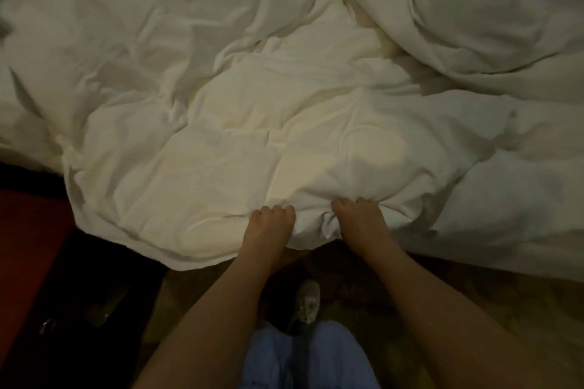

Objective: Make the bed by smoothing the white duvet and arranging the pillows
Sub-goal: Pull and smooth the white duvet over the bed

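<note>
White duvet (284,98) covers nearly the whole view, heavily creased, with a bunched ridge at top right. Near edge hangs over the bedside toward the floor. No pillows clearly visible; the top-right mound could be one, can't tell. Judgement: early stage, smoothing barely begun, pillow arranging not started. Left hand (271,224) and right hand (357,218) sit close together at the near edge, both with fingers curled tight into gathered duvet fabric. Below them: light trousers, one shoe (308,300) on patterned floor.
</note>
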### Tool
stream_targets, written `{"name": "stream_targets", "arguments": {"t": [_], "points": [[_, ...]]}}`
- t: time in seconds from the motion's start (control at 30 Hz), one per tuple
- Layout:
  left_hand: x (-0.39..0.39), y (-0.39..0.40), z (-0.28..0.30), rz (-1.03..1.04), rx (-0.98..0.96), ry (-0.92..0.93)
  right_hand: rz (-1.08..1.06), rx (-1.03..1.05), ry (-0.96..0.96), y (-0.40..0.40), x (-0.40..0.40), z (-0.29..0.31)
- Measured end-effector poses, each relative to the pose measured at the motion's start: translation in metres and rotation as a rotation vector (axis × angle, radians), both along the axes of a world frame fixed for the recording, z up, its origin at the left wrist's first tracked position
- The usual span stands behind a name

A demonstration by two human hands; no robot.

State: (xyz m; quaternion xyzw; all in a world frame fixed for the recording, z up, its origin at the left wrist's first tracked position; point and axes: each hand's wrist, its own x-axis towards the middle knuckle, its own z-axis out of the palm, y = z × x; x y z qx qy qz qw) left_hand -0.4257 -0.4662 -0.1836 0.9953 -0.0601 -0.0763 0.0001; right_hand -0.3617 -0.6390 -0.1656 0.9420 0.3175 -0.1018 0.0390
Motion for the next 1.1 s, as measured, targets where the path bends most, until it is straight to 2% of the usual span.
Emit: {"name": "stream_targets", "arguments": {"t": [0.03,0.1,0.13,0.23,0.27,0.33,0.37,0.47,0.5,0.6,0.7,0.8,0.9,0.93,1.03,1.1], "points": [[-0.011,0.004,0.010,-0.048,0.034,-0.037,0.066,0.033,-0.008,-0.005,-0.011,0.009],[-0.014,0.011,0.036,-0.119,0.085,-0.186,0.165,0.130,-0.136,-0.009,-0.018,0.036],[-0.009,0.014,0.052,-0.114,0.100,-0.196,0.169,0.177,-0.200,-0.006,-0.014,0.052],[0.007,0.023,0.089,-0.035,0.145,-0.238,0.005,0.080,-0.339,0.004,0.009,0.095],[0.005,0.023,0.085,-0.027,0.169,-0.257,-0.077,0.081,-0.378,0.005,0.007,0.095],[-0.009,0.013,0.070,-0.033,0.203,-0.271,-0.066,0.131,-0.397,0.005,-0.019,0.082],[-0.026,0.008,0.052,-0.038,0.206,-0.192,-0.003,0.085,-0.324,0.003,-0.045,0.064],[-0.073,-0.011,0.007,0.068,0.171,0.385,0.020,-0.291,0.244,-0.012,-0.108,0.010],[-0.079,-0.017,0.002,0.053,0.214,0.464,0.005,-0.323,0.293,-0.015,-0.116,0.000],[-0.071,-0.032,0.008,-0.022,0.286,0.437,-0.016,-0.187,0.231,-0.012,-0.112,-0.001],[-0.048,-0.061,0.020,-0.093,0.231,0.301,-0.059,-0.115,0.173,-0.021,-0.107,0.003],[-0.035,-0.103,0.025,-0.169,0.161,0.300,-0.103,-0.052,0.144,-0.052,-0.107,0.003],[-0.029,-0.144,0.031,-0.154,0.059,0.147,-0.173,0.076,-0.058,-0.087,-0.094,-0.001],[-0.030,-0.157,0.032,-0.145,0.029,0.140,-0.194,0.100,-0.130,-0.097,-0.087,0.001],[-0.038,-0.204,0.019,-0.072,-0.041,0.372,-0.232,0.086,-0.220,-0.124,-0.058,0.003],[-0.022,-0.229,0.018,0.002,0.002,0.300,-0.240,0.083,-0.256,-0.149,-0.040,0.002]]}}
